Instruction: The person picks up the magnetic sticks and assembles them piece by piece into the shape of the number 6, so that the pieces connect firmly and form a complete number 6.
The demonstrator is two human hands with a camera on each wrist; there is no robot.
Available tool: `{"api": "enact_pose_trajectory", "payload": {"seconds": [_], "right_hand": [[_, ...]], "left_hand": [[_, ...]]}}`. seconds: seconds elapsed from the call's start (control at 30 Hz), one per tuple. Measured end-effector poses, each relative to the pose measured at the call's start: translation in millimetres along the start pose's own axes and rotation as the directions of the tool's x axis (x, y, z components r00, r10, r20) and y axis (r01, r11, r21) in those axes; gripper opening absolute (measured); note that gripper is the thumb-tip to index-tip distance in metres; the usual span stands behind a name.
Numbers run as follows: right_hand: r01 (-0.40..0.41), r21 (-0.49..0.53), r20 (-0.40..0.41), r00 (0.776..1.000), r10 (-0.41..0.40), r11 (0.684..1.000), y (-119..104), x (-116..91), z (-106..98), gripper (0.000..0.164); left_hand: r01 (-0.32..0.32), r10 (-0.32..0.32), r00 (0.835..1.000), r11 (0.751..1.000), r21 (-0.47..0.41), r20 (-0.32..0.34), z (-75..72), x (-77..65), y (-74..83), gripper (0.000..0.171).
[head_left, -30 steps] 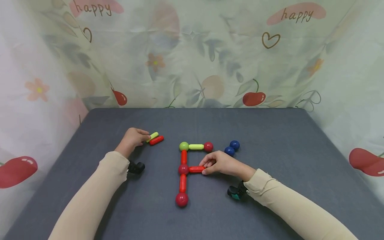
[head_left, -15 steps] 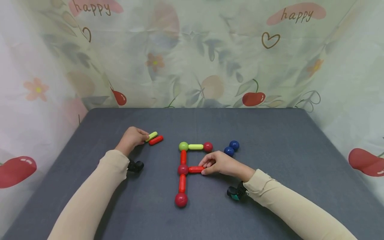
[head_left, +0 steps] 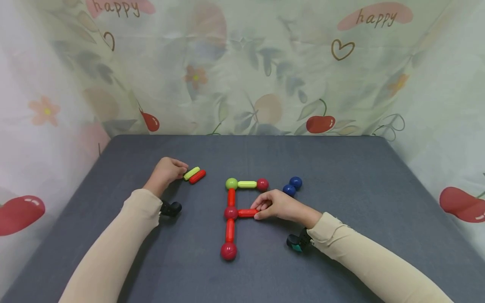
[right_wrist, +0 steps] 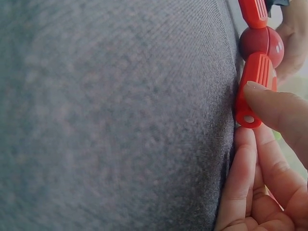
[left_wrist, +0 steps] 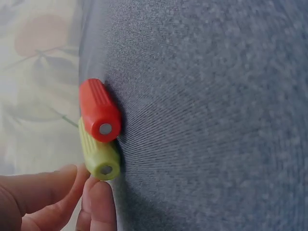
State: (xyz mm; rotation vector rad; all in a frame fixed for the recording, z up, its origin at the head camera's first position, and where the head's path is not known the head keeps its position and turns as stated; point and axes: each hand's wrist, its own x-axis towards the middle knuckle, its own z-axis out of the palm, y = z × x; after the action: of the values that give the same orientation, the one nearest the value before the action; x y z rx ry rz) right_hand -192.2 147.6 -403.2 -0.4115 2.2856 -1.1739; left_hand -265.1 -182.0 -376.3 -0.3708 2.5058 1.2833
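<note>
My right hand (head_left: 280, 206) pinches the free end of a red magnetic rod (right_wrist: 255, 82), thumb on top and fingers beneath. The rod's other end meets the middle dark-red ball (head_left: 231, 213) of a joined figure. Up and down from that ball run two red rods (head_left: 230, 230), to a green ball (head_left: 232, 184) and a lower dark-red ball (head_left: 229, 251). A yellow-green rod (head_left: 247, 184) links the green ball to another red ball (head_left: 262, 184). My left hand (head_left: 166, 172) holds nothing, its fingertips right beside a loose yellow-green rod (left_wrist: 98, 154) lying against a loose red rod (left_wrist: 100, 110).
Two dark blue balls (head_left: 292, 186) sit together behind the right hand. Everything lies on a grey cloth-covered table (head_left: 322, 155), with a printed curtain (head_left: 235, 113) hanging behind its far edge. Black straps with cameras (head_left: 170, 208) are worn on the wrists.
My left fingers have moved slightly back from the loose yellow-green rod, which now shows whole alongside the red one. The right hand keeps its pinch without visible movement.
</note>
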Motion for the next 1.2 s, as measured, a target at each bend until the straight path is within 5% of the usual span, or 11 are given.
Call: {"api": "enact_pose_trajectory", "payload": {"seconds": [0.23, 0.6, 0.83, 0.97, 1.2], "right_hand": [[-0.011, 0.002, 0.006, 1.000, 0.011, 1.000, 0.3, 2.3, 1.7, 0.021], [0.014, 0.013, 0.026, 1.000, -0.015, 1.000, -1.4, -1.6, -0.2, 0.021], [-0.001, 0.012, 0.009, 1.000, 0.001, 1.000, 3.4, 1.8, 0.2, 0.021], [0.005, 0.008, 0.009, 1.000, -0.005, 1.000, 3.8, 1.2, -0.2, 0.022], [0.021, 0.006, 0.012, 1.000, -0.021, 1.000, 2.2, -0.1, -1.1, 0.022]], "left_hand": [[0.004, -0.006, 0.999, 1.000, 0.023, 0.050, 0.3, 0.6, -2.8, 0.035], [-0.037, 0.034, 0.999, 0.993, 0.113, 0.030, 2.1, -2.2, -3.1, 0.034], [-0.108, 0.107, 0.994, 0.991, 0.077, 0.015, 2.5, -21.3, 10.8, 0.034], [-0.222, 0.221, 0.975, 0.975, 0.022, 0.038, 13.8, -46.9, 23.7, 0.034], [-0.413, 0.414, 0.903, 0.910, -0.027, 0.113, 52.1, -100.0, 38.2, 0.025]]}}
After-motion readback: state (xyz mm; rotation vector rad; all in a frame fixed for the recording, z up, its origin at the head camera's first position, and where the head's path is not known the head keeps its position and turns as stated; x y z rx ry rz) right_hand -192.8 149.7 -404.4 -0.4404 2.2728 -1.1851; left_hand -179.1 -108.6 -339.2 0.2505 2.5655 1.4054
